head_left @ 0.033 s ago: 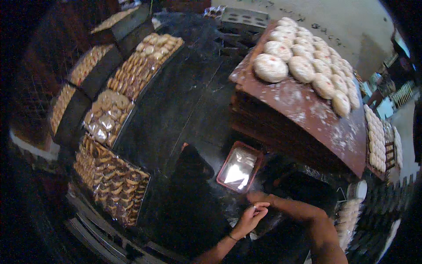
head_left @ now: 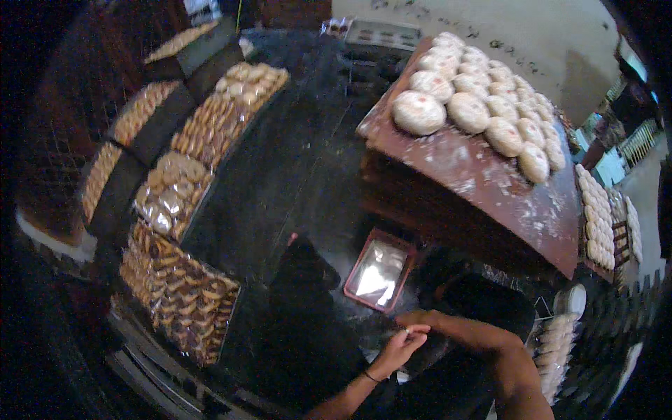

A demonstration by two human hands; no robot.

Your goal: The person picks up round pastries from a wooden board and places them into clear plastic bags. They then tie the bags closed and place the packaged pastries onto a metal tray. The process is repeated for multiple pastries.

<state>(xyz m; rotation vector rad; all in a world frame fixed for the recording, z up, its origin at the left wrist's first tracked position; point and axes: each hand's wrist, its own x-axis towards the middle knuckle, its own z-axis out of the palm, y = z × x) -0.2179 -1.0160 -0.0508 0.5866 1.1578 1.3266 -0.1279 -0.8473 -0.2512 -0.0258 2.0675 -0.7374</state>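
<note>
While the right hand [head_left: 423,320] is near, a red tray [head_left: 395,240] holds something shiny [head_left: 379,271].

Reddish-brown table [head_left: 490,170], scattered white powder [head_left: 540,215] on top, rows of pale buns [head_left: 468,113]

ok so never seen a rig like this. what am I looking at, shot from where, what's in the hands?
No robot here: just a person's bare left hand and right hand. The view is from the left of two fisheye cameras worn on the head, looking down, so straight edges bend near the rim.

The hands are close together, just below a reddish tray with shiny contents. Whether they hold anything, I can't tell; it's too blurred.

On the red-brown surface at upper right sit rows of pale rounds, with white powder scattered around. At left are shiny-covered baked-looking pieces.
</note>
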